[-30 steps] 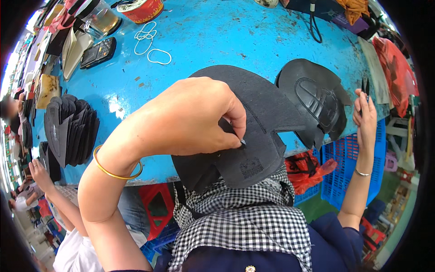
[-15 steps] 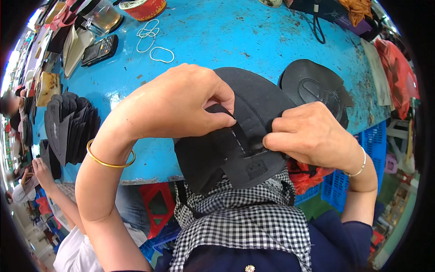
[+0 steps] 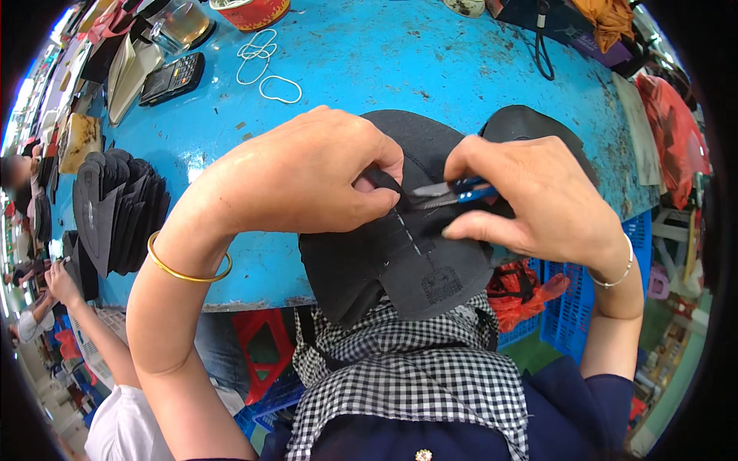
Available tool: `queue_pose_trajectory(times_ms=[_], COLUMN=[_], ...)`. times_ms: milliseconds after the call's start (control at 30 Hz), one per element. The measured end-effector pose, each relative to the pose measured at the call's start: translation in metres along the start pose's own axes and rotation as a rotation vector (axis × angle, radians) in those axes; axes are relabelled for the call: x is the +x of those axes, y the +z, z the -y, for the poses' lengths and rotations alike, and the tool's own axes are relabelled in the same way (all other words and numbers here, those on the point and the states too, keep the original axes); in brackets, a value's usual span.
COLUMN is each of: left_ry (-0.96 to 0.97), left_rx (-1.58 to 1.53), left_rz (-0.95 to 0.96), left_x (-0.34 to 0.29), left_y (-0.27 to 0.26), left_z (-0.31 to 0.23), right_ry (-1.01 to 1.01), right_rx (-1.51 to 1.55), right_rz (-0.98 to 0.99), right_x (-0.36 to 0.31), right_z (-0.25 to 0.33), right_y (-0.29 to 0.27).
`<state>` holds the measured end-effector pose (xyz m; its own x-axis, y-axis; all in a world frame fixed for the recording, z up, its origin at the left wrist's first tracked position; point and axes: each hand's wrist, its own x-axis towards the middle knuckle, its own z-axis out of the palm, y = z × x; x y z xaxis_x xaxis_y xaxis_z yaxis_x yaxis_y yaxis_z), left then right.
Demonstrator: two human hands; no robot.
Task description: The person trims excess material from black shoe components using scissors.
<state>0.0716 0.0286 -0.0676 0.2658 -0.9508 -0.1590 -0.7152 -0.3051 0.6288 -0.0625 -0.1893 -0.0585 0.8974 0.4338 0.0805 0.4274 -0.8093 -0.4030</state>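
A black sewn piece that looks like a shoe upper (image 3: 346,261) lies partly over the table's near edge and my checked apron. My left hand (image 3: 307,177) is closed, pinching a narrow black strip (image 3: 382,180) of it between thumb and fingers. In my right hand (image 3: 557,203) is a pair of blue-handled thread snips (image 3: 459,194), with thumb and fingers around the handles. The blades are parted and point left, their tips right beside the strip. Below the strip runs a light line of stitching and a small stitched square patch.
Another black piece (image 3: 526,123) lies behind my right hand. At left stand stacked black pieces (image 3: 119,211); beyond are a black handheld device (image 3: 173,78), white cord (image 3: 257,58), a glass mug and a red bowl. Blue crates (image 3: 565,315) sit below right. A co-worker's arm (image 3: 96,330) is at left.
My right hand has moved up the piece from the lower end of the strip and opened out around the snips, which now show with their blades at the strip. My left hand keeps its pinch.
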Motion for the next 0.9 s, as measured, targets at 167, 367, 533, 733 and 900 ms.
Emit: queue_pose_trajectory(times_ms=[167,367,533,733,900], left_ry=[-0.083,-0.119,-0.245,-0.133,-0.091], left_rx=[-0.005,-0.352,-0.907,-0.69,-0.588], left_rz=[0.097,-0.091,-0.415,-0.599,-0.593], left_x=[-0.002,-0.02,-0.044,-0.071,-0.062], left_y=[-0.008,0.0,-0.009,-0.028,-0.016], left_z=[-0.008,0.005,-0.012,-0.047,-0.067], right_ry=[0.006,0.05,-0.203,-0.163,-0.078], right_rx=[-0.02,0.069,-0.349,-0.506,-0.353], right_rz=[0.029,-0.106,-0.11,-0.178,-0.207], right_x=[0.009,0.005,-0.007,0.0,-0.001], right_z=[-0.001,0.004,0.048,0.057,0.06], right_y=[0.009,0.003,0.03,0.057,0.056])
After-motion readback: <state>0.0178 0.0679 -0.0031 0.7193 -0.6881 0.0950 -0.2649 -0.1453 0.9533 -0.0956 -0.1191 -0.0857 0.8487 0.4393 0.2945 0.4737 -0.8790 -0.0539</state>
